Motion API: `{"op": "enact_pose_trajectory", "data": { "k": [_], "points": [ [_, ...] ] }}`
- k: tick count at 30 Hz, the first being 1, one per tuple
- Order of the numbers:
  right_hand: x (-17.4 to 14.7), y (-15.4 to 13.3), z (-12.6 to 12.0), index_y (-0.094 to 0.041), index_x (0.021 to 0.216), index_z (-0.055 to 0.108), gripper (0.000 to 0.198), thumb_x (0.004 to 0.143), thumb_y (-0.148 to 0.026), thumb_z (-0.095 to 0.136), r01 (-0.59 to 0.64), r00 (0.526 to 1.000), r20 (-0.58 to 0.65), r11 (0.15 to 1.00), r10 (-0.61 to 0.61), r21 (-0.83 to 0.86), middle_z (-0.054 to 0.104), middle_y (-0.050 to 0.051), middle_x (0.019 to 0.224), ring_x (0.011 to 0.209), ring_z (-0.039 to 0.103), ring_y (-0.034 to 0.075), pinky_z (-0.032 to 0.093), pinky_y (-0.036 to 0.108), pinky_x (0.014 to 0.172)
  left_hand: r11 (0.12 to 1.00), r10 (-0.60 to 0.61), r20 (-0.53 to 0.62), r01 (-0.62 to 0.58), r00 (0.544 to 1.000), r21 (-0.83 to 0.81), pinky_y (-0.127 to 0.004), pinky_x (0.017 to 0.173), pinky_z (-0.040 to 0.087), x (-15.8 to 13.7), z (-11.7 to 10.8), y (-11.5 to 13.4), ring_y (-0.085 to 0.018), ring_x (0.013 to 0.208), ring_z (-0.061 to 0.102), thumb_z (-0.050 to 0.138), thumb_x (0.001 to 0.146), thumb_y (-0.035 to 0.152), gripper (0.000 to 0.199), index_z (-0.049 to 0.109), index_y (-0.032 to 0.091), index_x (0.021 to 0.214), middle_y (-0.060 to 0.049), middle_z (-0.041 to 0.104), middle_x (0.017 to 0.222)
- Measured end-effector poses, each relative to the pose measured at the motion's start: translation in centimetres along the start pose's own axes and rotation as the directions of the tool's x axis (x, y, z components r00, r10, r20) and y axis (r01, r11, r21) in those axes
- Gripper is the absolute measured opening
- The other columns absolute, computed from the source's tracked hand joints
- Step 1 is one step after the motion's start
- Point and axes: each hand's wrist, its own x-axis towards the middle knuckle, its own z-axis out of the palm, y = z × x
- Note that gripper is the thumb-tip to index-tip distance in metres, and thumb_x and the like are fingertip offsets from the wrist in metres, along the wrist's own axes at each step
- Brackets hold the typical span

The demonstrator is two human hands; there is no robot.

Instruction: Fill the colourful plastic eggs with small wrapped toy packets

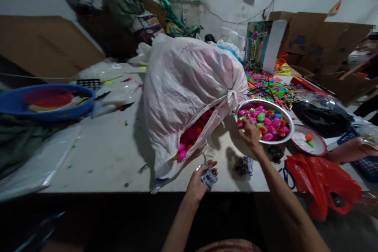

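My left hand (198, 183) is at the table's front edge, palm up, with its fingers curled round some small printed packets (209, 179). My right hand (250, 133) reaches over the near left rim of a metal bowl (291, 130), its fingertips closed on a red plastic egg (241, 123). Pink, red, green and blue plastic eggs (267, 136) fill the bowl. Between my hands lies another small bundle of packets (247, 165). Behind my left hand stands a big white woven sack (189, 75), tied at its right side; more eggs (191, 136) show through its opening.
A blue basin (59, 115) stands at the left beside clear plastic sheeting (44, 161). Colourful small plastic pieces (265, 86) lie heaped behind the bowl. Right of it are a red-rimmed plate (320, 147), a black bag (321, 116) and a red plastic bag (325, 177).
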Motion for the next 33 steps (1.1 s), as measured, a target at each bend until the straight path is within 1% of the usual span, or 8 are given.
{"op": "enact_pose_trajectory", "data": {
  "k": [5,8,11,15,19,24,29,33],
  "points": [
    [3.6,-0.9,-0.2,-0.015,0.118,0.051,0.041,0.079,-0.03,0.054,0.022,0.998,-0.049,0.986,-0.031,-0.167,0.054,0.015,0.111,0.089,0.054,0.026,0.038,0.031,0.069,0.981,0.194,-0.153,-0.192,0.969,0.027,-0.026,0.057,0.053,-1.2,-3.4,0.9,-0.018,0.066,0.066,0.075,0.059,0.015,0.027,0.065,0.01,0.084,-0.01,0.07,0.078],
    [0.2,-6.3,3.1,-0.017,0.116,0.051,0.036,0.083,-0.033,0.05,0.244,0.968,0.037,0.968,-0.246,0.054,0.057,0.011,0.106,0.087,0.054,0.022,0.04,0.029,0.07,0.957,0.29,-0.276,-0.268,0.916,0.115,-0.024,0.046,0.048,-1.6,-5.2,1.6,-0.014,0.05,0.06,0.08,0.055,0.025,0.03,0.063,0.012,0.076,-0.004,0.067,0.063],
    [-3.6,-13.4,7.7,-0.022,0.102,0.059,0.021,0.084,-0.028,0.049,0.435,0.855,0.235,0.887,-0.461,0.158,0.058,0.007,0.103,0.087,0.055,0.02,0.04,0.028,0.072,0.922,0.384,-0.358,-0.33,0.851,0.204,-0.021,0.038,0.041,-1.9,-6.2,2.3,-0.01,0.037,0.051,0.082,0.049,0.03,0.034,0.061,0.014,0.071,0.003,0.06,0.05],
    [-4.6,-19.7,12.6,-0.016,0.099,0.059,0.021,0.081,-0.018,0.049,0.447,0.798,0.399,0.888,-0.451,0.111,0.057,0.012,0.104,0.089,0.055,0.022,0.04,0.031,0.073,0.874,0.482,-0.373,-0.41,0.792,0.26,-0.018,0.036,0.036,-2.1,-7.0,3.3,-0.007,0.036,0.047,0.082,0.045,0.025,0.031,0.06,0.014,0.065,0.005,0.057,0.048],
    [-3.9,-20.2,13.4,-0.014,0.098,0.058,0.022,0.08,-0.019,0.049,0.406,0.815,0.408,0.908,-0.411,0.105,0.057,0.013,0.104,0.084,0.057,0.022,0.041,0.031,0.069,0.904,0.427,-0.472,-0.372,0.771,0.21,-0.02,0.039,0.04,-2.7,-8.0,4.2,-0.01,0.039,0.051,0.078,0.044,0.02,0.028,0.058,0.015,0.063,0.005,0.056,0.046],
    [-5.0,-15.7,10.7,-0.017,0.099,0.057,0.029,0.073,-0.031,0.056,0.022,0.904,0.347,0.839,-0.249,0.543,0.059,0.007,0.093,0.08,0.057,0.019,0.043,0.029,0.067,0.899,0.438,-0.435,-0.379,0.787,0.219,-0.021,0.038,0.04,-2.8,-8.1,4.4,-0.01,0.039,0.052,0.078,0.044,0.021,0.031,0.063,0.014,0.07,0.004,0.059,0.05],
    [-7.9,-10.8,8.1,-0.014,0.074,0.058,0.021,0.069,-0.035,0.057,-0.66,0.693,0.687,0.193,-0.217,0.726,0.055,-0.002,0.054,0.045,0.048,0.01,0.04,0.022,0.047,0.887,0.46,-0.339,-0.41,0.821,0.211,-0.02,0.038,0.038,-1.8,-5.7,3.0,-0.006,0.034,0.042,0.079,0.048,0.026,0.026,0.061,0.013,0.06,0.006,0.052,0.045],
    [-9.7,-9.6,7.6,-0.013,0.078,0.061,0.023,0.063,-0.03,0.065,-0.717,0.669,0.713,0.07,-0.209,0.693,0.062,0.0,0.062,0.047,0.052,0.009,0.042,0.021,0.047,0.91,0.412,-0.27,-0.377,0.87,0.172,-0.019,0.038,0.037,-1.1,-3.4,1.8,-0.008,0.038,0.048,0.076,0.05,0.024,0.024,0.061,0.013,0.065,0.005,0.054,0.047]
  ]
}}
